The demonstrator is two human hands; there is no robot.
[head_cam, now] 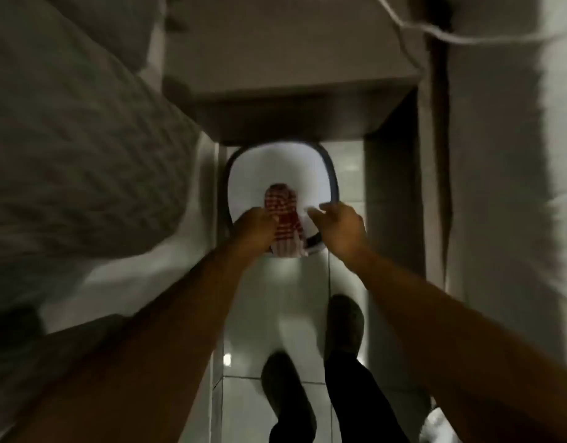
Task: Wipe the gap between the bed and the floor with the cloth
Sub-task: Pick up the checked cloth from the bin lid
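Both forearms were bare to the lower edge of the view, with no sleeve, watch or bracelet showing on them. The left hand (255, 227) and the right hand (341, 230) wore no gloves, and no rings could be made out through the blur. Lower down, dark trousers (352, 401), black or nearly so, covered the legs. The feet were in dark slippers (346, 324) with rounded toes; their material was too blurred to tell.
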